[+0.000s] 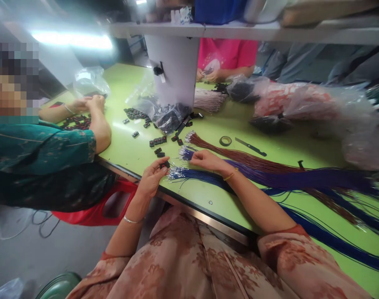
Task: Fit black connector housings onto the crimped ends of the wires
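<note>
Between the fingertips of my left hand [151,179] is a small black connector [164,164], near the table's front edge. My right hand [208,161] is closed in a pinch at the metal-tipped ends of the purple wires [185,154]; what its fingertips hold is too small to make out. Just below lies a bundle of blue wires [205,176], its bare ends close to my left fingers. A brown wire bundle [214,150] stretches across the table behind my right hand. Several black connectors [158,141] sit in a row beyond my left hand.
Black tape [225,140] and a cutter knife [251,147] lie behind the wires. A plastic bag of black parts [171,118] stands by the white post [177,70]. A person in green sleeves [46,153] works at left, another in pink [228,56] opposite.
</note>
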